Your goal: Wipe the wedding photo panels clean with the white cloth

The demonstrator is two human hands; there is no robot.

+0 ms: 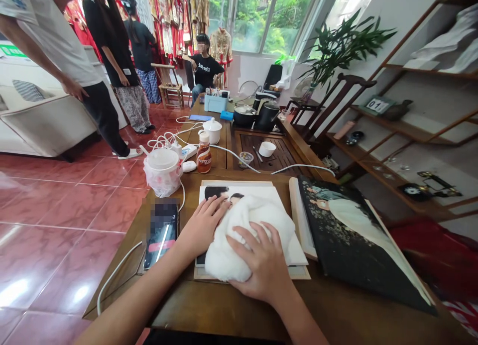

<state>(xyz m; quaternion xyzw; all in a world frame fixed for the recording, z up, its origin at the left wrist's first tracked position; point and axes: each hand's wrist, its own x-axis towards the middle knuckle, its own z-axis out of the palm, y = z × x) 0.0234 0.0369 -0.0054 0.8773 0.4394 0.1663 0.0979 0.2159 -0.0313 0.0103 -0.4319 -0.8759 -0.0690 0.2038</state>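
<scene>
A white fluffy cloth (248, 235) lies bunched on a large photo print (261, 193) on the wooden table (209, 305). My right hand (263, 265) presses flat on the cloth's near part, fingers spread. My left hand (203, 225) rests flat on the print's left side, fingertips touching the cloth's edge. The print shows two people, partly covered by the cloth. A second, dark photo panel (354, 235) leans tilted just right of the print.
A phone (162, 233) on a white cable lies left of the print. Beyond stand a bagged white container (163, 171), a brown bottle (203, 155), a white lidded pot (212, 131), a kettle (267, 116) and cups. Several people stand or sit at the back left. Shelves line the right wall.
</scene>
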